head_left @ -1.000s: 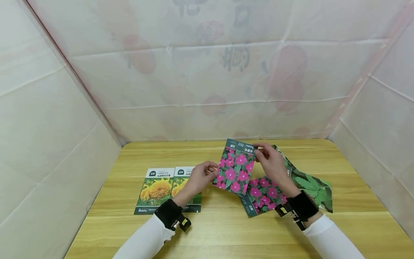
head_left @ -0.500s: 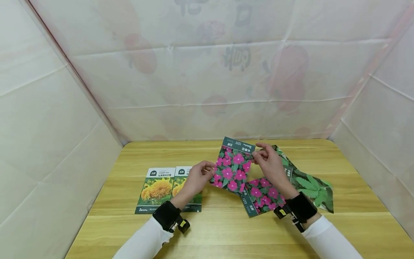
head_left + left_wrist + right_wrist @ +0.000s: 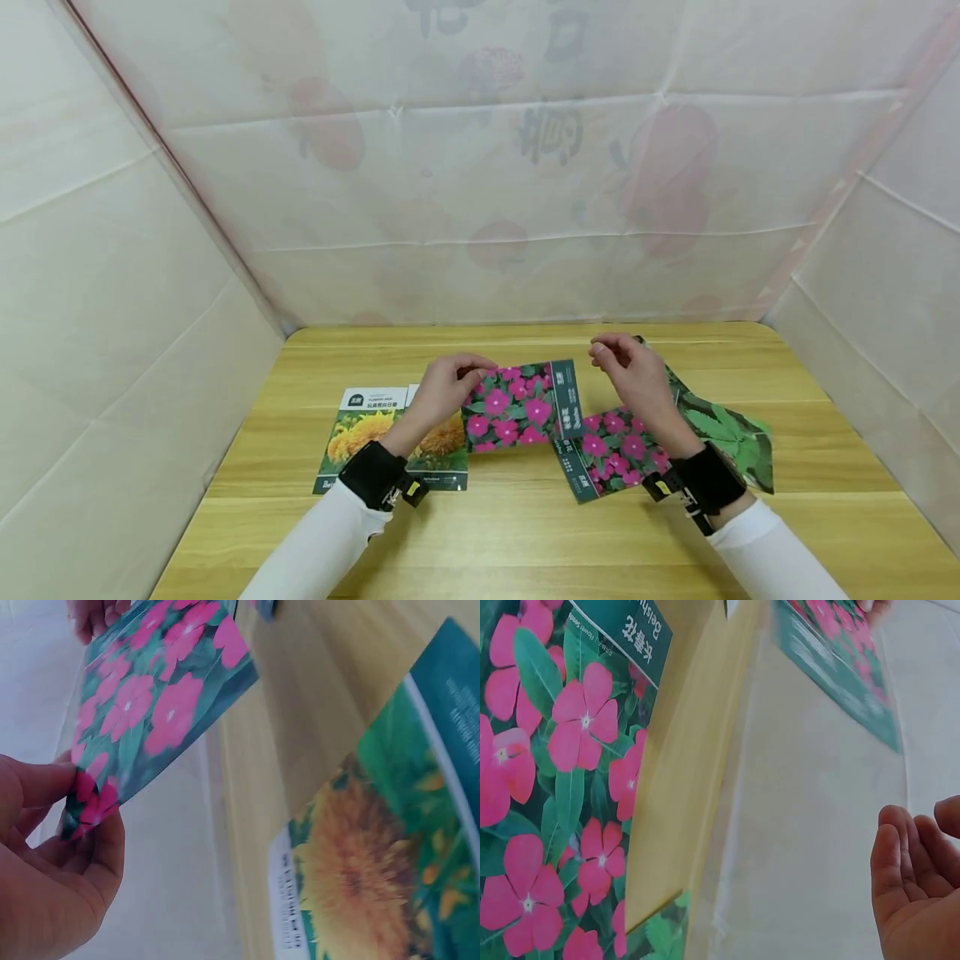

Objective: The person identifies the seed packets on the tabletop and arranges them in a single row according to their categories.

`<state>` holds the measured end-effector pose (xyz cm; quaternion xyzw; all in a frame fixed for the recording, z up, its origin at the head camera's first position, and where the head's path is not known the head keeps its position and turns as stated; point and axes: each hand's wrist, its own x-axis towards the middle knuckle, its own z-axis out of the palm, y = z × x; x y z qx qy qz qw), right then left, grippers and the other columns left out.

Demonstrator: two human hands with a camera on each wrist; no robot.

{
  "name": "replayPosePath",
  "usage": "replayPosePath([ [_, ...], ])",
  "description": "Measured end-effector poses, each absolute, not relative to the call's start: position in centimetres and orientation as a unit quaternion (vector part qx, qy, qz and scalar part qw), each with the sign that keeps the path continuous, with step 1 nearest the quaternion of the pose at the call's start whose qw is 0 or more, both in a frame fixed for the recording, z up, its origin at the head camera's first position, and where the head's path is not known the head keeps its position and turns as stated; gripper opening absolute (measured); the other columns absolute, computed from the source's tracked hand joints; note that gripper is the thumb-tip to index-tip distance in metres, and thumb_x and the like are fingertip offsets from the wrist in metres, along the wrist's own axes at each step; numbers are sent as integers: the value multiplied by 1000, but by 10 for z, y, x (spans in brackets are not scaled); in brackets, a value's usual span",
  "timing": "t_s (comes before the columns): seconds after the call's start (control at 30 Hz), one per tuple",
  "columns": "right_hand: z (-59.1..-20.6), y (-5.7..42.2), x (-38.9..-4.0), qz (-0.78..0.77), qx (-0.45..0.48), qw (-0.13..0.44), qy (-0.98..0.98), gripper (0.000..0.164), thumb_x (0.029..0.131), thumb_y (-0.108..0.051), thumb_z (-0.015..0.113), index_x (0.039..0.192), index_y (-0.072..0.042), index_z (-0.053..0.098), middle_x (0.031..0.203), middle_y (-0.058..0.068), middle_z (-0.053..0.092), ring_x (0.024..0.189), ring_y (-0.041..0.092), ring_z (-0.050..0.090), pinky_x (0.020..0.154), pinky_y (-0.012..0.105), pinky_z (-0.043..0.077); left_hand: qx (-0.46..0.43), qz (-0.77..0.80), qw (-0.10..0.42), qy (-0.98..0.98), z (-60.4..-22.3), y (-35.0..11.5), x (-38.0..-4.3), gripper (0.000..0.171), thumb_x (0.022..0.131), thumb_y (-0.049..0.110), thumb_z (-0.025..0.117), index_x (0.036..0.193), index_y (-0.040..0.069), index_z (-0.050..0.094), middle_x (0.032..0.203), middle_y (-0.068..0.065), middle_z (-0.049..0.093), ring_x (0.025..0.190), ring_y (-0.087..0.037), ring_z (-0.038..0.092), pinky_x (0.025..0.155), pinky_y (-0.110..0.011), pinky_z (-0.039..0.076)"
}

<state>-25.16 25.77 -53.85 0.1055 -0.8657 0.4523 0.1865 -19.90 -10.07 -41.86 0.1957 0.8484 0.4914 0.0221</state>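
Observation:
My left hand (image 3: 444, 390) pinches one corner of a seed packet (image 3: 519, 408) printed with pink flowers, its dark green title band facing right. In the left wrist view the thumb lies on the front of the packet (image 3: 139, 705) and the fingers are behind it. A gap separates the held packet from my right hand (image 3: 636, 377), whose fingers are loosely curled with nothing between them. Below that hand a second pink-flower seed packet (image 3: 617, 454) lies slanted on the table; it fills the left of the right wrist view, with large pink blooms.
Two yellow-flower seed packets, one on the left (image 3: 358, 433) and one beside it (image 3: 446, 450), lie under the left forearm and hand. A green-leaf packet (image 3: 731, 437) lies at the right, partly behind the right hand. Pale fabric walls (image 3: 450, 192) surround the wooden table (image 3: 525, 542).
The right hand has let go of the held pink-flower packet. The left hand has turned that packet sideways, its title band swinging from the top to the right, and moved it slightly left.

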Motion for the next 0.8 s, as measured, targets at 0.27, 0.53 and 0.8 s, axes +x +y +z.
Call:
replayPosePath([
  [0.27, -534, 240, -247, 392, 212, 183, -876, 29, 109, -38, 53, 137, -35, 61, 121, -15, 66, 109, 4, 63, 91, 24, 53, 236, 455, 11, 858, -408, -96, -201, 17, 105, 11, 63, 118, 13, 74, 97, 1, 69, 75, -15, 57, 65, -31, 49],
  [0.53, -424, 176, -178, 366, 265, 86, -888, 25, 108, -26, 60, 125, -12, 71, 117, 3, 71, 103, 18, 68, 89, 33, 58, 255, 446, 24, 858, -407, -88, -202, 10, 101, 9, 69, 110, 12, 72, 94, 1, 68, 78, -12, 61, 67, -30, 53],
  [0.8, -417, 160, -173, 326, 275, 43, -904, 16, 104, -21, 66, 115, -16, 76, 102, -6, 72, 88, 6, 65, 76, 28, 56, 269, 440, 37, 856, -404, -83, -201, 9, 99, 5, 71, 106, 11, 71, 91, 1, 69, 77, -10, 62, 66, -26, 54],
])
